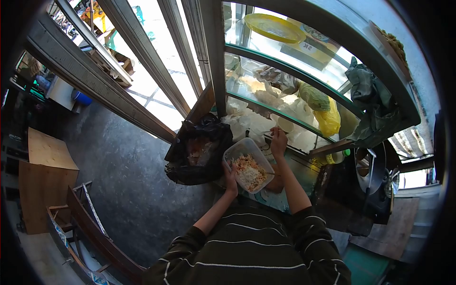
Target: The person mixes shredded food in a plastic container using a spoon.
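A clear plastic container (248,166) holds a crumbly orange and white food mix (250,173), with a thin utensil handle at its right side. My left hand (231,179) grips the container's left edge. Beyond the container's upper right corner, my right hand (279,141) is raised near a pale cup (285,125) in the glass cabinet. Its fingers are closed together; whatever they hold is too small to make out. Left of the container lies an open black plastic bag (209,169) with something reddish inside.
The glass cabinet (280,108) holds green and yellow bags and a yellow tray (275,28). At right are a bottle with a green cap (332,157) and a wok (373,166) on a stove. A wooden bench (88,218) and cardboard box (47,185) stand left.
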A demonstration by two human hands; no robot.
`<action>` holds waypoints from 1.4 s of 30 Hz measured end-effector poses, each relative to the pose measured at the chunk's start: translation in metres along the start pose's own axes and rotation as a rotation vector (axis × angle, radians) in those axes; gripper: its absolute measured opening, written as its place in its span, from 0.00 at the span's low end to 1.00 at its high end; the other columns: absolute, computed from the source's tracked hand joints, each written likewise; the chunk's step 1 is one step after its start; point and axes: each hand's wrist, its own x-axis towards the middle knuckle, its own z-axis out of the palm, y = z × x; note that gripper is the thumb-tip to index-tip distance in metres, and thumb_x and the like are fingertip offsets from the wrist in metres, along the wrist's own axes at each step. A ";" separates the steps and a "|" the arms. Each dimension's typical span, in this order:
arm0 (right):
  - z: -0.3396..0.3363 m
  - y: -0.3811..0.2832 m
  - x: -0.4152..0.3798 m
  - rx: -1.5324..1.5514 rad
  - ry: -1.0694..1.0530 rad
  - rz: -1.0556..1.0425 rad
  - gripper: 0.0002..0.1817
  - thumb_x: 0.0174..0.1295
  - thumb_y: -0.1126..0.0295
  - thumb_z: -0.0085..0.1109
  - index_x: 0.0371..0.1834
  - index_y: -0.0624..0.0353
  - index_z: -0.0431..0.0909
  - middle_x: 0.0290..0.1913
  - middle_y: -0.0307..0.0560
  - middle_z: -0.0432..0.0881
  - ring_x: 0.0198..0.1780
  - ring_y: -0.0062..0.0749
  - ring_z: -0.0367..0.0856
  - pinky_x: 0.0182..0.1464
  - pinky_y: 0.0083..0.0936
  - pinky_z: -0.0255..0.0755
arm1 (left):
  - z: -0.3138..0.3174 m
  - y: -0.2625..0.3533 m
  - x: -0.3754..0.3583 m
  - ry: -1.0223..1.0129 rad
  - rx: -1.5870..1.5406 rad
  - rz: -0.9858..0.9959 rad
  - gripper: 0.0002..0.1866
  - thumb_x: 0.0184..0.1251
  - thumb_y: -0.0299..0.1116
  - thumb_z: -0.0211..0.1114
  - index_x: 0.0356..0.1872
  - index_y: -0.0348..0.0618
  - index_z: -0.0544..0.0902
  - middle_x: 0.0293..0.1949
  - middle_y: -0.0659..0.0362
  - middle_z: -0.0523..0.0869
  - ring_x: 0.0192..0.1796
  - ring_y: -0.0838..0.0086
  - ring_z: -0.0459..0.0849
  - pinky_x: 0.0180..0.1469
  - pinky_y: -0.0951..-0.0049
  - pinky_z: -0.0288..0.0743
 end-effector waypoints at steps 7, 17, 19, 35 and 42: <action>0.003 0.012 -0.003 0.162 0.079 -0.003 0.16 0.67 0.62 0.42 0.30 0.61 0.75 0.23 0.37 0.73 0.23 0.20 0.68 0.28 0.20 0.63 | 0.005 0.007 -0.003 0.031 0.037 0.003 0.32 0.66 0.42 0.52 0.66 0.43 0.50 0.62 0.51 0.57 0.66 0.67 0.53 0.65 0.71 0.45; 0.010 0.026 -0.005 0.318 0.085 0.151 0.16 0.67 0.62 0.43 0.31 0.60 0.77 0.22 0.38 0.74 0.22 0.22 0.69 0.27 0.22 0.63 | 0.002 0.002 -0.001 0.014 -0.007 0.023 0.31 0.67 0.42 0.51 0.65 0.43 0.51 0.60 0.52 0.59 0.65 0.66 0.55 0.64 0.71 0.46; 0.009 0.026 -0.004 0.310 0.083 0.108 0.16 0.67 0.62 0.43 0.31 0.60 0.77 0.23 0.38 0.74 0.22 0.21 0.69 0.25 0.21 0.63 | 0.006 0.009 -0.004 0.021 0.025 0.008 0.31 0.66 0.43 0.51 0.65 0.43 0.51 0.61 0.52 0.58 0.65 0.66 0.54 0.65 0.71 0.45; -0.001 0.021 -0.004 0.599 0.077 0.229 0.16 0.68 0.60 0.42 0.33 0.59 0.75 0.25 0.36 0.72 0.19 0.15 0.64 0.19 0.14 0.59 | 0.016 0.024 -0.009 0.005 0.067 0.011 0.34 0.66 0.46 0.51 0.67 0.44 0.49 0.63 0.52 0.56 0.66 0.66 0.53 0.65 0.70 0.45; -0.003 0.027 -0.004 0.674 0.057 0.247 0.16 0.68 0.61 0.40 0.34 0.59 0.75 0.26 0.36 0.71 0.18 0.14 0.63 0.18 0.13 0.58 | 0.004 0.006 -0.002 -0.001 0.054 0.010 0.35 0.66 0.46 0.51 0.68 0.44 0.47 0.64 0.50 0.55 0.68 0.65 0.51 0.66 0.70 0.43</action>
